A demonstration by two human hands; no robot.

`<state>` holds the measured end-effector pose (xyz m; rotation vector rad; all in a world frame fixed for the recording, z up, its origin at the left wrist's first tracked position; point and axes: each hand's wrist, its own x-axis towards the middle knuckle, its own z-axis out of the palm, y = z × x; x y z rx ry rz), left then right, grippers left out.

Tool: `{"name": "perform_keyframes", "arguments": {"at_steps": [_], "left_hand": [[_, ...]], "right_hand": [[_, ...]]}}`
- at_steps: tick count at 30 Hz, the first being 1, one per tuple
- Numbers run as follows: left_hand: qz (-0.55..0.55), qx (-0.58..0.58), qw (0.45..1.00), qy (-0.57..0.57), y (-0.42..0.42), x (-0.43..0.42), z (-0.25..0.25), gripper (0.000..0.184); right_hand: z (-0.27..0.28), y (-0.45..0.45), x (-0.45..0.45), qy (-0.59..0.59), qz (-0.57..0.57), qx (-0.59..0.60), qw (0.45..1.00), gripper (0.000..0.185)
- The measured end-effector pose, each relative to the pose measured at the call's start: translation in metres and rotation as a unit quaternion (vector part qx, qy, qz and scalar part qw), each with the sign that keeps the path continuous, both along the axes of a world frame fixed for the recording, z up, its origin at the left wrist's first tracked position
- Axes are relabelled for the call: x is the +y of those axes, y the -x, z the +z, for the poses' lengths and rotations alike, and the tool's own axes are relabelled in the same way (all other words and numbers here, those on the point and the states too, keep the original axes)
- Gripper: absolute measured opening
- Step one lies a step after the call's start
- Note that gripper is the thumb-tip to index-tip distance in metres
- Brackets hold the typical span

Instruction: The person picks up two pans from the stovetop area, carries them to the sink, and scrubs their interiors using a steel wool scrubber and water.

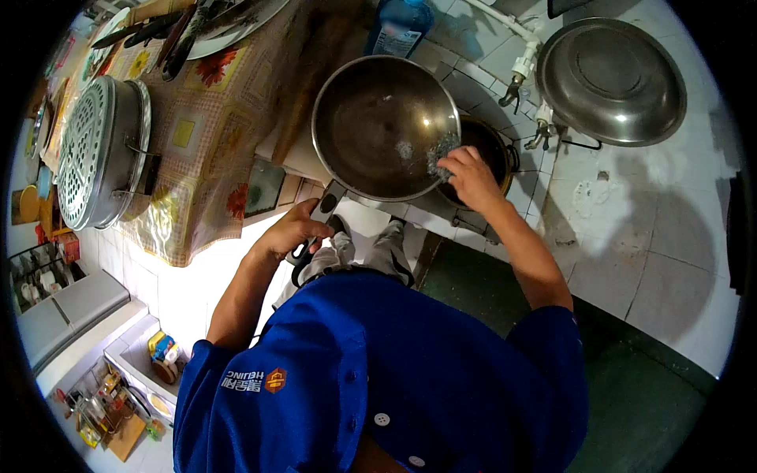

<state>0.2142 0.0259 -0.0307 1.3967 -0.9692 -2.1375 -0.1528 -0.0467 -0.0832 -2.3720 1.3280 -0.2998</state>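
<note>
A large metal wok is tilted in front of me, its dark inside facing up. My left hand is closed around its black and silver handle. At the right side of the wok, my right hand grips a grey steel wool scrubber against the inner wall near the rim. A small patch of pale foam or shine shows on the wok's inside beside the scrubber. Under the wok's right edge a dark round pot with a side handle is partly hidden.
A patterned tablecloth covers the table at left, bearing a steamer pot and knives. Behind the wok stands a blue bottle. Taps and a metal lid are on the right.
</note>
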Motion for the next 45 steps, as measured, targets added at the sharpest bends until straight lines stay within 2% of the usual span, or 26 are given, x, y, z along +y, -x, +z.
{"name": "perform_keyframes", "arguments": {"at_steps": [3, 5, 9, 11, 13, 15, 16, 18, 19, 20, 21, 23, 24, 25, 26, 27, 28, 29, 31, 32, 33, 35, 36, 41, 43, 45], "left_hand": [[-0.015, -0.014, 1.000, 0.009, -0.001, 0.003, -0.003, 0.035], [-0.016, -0.003, 1.000, 0.009, 0.000, 0.004, -0.005, 0.032], [-0.024, -0.016, 0.999, 0.027, 0.006, 0.004, 0.000, 0.032], [-0.030, -0.024, 0.999, 0.038, 0.006, 0.004, 0.000, 0.031], [-0.031, -0.021, 0.999, 0.032, 0.003, 0.005, -0.003, 0.030], [-0.023, -0.021, 0.999, 0.032, 0.005, 0.006, -0.003, 0.030], [-0.016, -0.023, 0.999, 0.028, 0.005, 0.008, -0.003, 0.029], [-0.014, -0.021, 0.999, 0.033, 0.004, 0.009, -0.003, 0.030], [-0.019, -0.020, 0.999, 0.038, 0.003, 0.010, -0.002, 0.031], [-0.019, -0.018, 0.999, 0.036, 0.002, 0.010, -0.001, 0.033], [-0.020, -0.016, 0.999, 0.036, 0.003, 0.010, -0.002, 0.033], [-0.036, -0.067, 0.996, 0.044, 0.004, 0.010, -0.003, 0.035], [-0.035, -0.067, 0.996, 0.045, 0.003, 0.010, -0.004, 0.035], [-0.033, -0.068, 0.996, 0.043, 0.002, 0.010, -0.004, 0.035], [-0.032, -0.068, 0.996, 0.039, 0.001, 0.011, -0.005, 0.035], [-0.032, -0.067, 0.997, 0.038, 0.001, 0.011, -0.006, 0.035], [-0.029, -0.059, 0.997, 0.037, 0.001, 0.010, -0.006, 0.035], [-0.025, -0.051, 0.998, 0.038, 0.001, 0.009, -0.006, 0.036], [-0.011, -0.041, 0.999, 0.033, 0.004, 0.010, -0.001, 0.034], [-0.019, -0.048, 0.998, 0.038, 0.006, 0.010, 0.001, 0.034], [-0.027, -0.055, 0.997, 0.042, 0.007, 0.010, 0.002, 0.034], [-0.037, -0.076, 0.995, 0.054, 0.006, 0.010, 0.001, 0.035], [-0.042, -0.086, 0.994, 0.054, 0.006, 0.009, 0.002, 0.036], [-0.036, -0.072, 0.996, 0.050, 0.003, 0.009, -0.007, 0.035], [-0.033, -0.075, 0.996, 0.048, 0.003, 0.011, -0.005, 0.036], [-0.033, -0.062, 0.996, 0.050, 0.005, 0.008, -0.001, 0.037]], "right_hand": [[0.000, -0.015, 0.027, -0.064, 0.023, -0.064, 0.996, 0.031], [0.001, -0.020, 0.024, -0.091, 0.008, -0.032, 0.995, 0.031], [-0.009, -0.006, -0.030, 0.032, -0.047, 0.099, 0.993, 0.031], [0.002, -0.024, -0.040, 0.001, -0.013, 0.210, 0.978, 0.036], [-0.012, -0.049, -0.024, -0.045, 0.019, 0.238, 0.970, 0.037], [-0.014, -0.074, 0.000, -0.209, 0.008, 0.015, 0.978, 0.037], [-0.015, -0.080, 0.002, -0.209, 0.013, 0.020, 0.978, 0.037], [-0.018, -0.088, 0.003, -0.359, 0.014, -0.194, 0.913, 0.037], [-0.020, -0.083, 0.000, -0.361, 0.015, -0.192, 0.912, 0.037], [-0.022, -0.070, -0.008, -0.266, 0.029, -0.041, 0.963, 0.036], [-0.021, -0.057, -0.019, -0.160, 0.041, 0.113, 0.980, 0.036], [-0.020, -0.040, -0.045, -0.020, 0.031, 0.230, 0.973, 0.037], [-0.015, -0.037, -0.050, -0.048, -0.027, 0.128, 0.990, 0.029], [-0.014, -0.040, -0.055, -0.048, -0.025, 0.129, 0.990, 0.029], [-0.013, -0.045, -0.059, -0.161, -0.124, -0.057, 0.977, 0.027], [-0.013, -0.048, -0.061, -0.264, -0.217, -0.240, 0.909, 0.025], [-0.015, -0.049, -0.060, -0.327, -0.286, -0.323, 0.841, 0.036], [-0.019, -0.047, -0.059, -0.327, -0.286, -0.322, 0.841, 0.036], [-0.032, -0.045, -0.056, -0.246, -0.267, -0.104, 0.926, 0.031], [-0.039, -0.046, -0.049, -0.061, -0.196, 0.082, 0.975, 0.031], [-0.034, -0.049, -0.045, -0.062, -0.195, 0.082, 0.975, 0.031], [-0.020, -0.057, -0.042, 0.026, -0.074, 0.158, 0.984, 0.036], [-0.022, -0.060, -0.043, -0.029, -0.047, 0.117, 0.992, 0.041], [-0.049, -0.077, -0.036, 0.022, -0.019, 0.124, 0.992, 0.042], [-0.053, -0.079, -0.042, -0.115, -0.014, 0.146, 0.983, 0.040], [-0.043, -0.077, -0.038, -0.087, 0.025, 0.133, 0.987, 0.039]]}}
